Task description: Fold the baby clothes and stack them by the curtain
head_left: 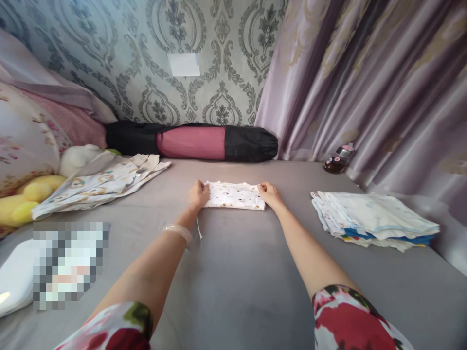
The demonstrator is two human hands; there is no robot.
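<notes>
A white printed cloth garment (233, 195), folded into a narrow rectangle, lies on the grey bed sheet (248, 272) in front of me. My left hand (199, 194) is closed on its left end, and a thin white string hangs down by that wrist. Its right end is pinched between the fingers and thumb of my right hand (269, 193). Small dark and tan figures are printed on the fabric. The cloth's exact kind is hard to make out in its folded form.
To the right sits a stack of folded cloths (379, 214), with a bottle (339, 158) behind it. A printed garment (105, 180) is spread at left beside a yellow plush toy (31, 197). A black and pink rolled bag (191, 142) lies along the wall.
</notes>
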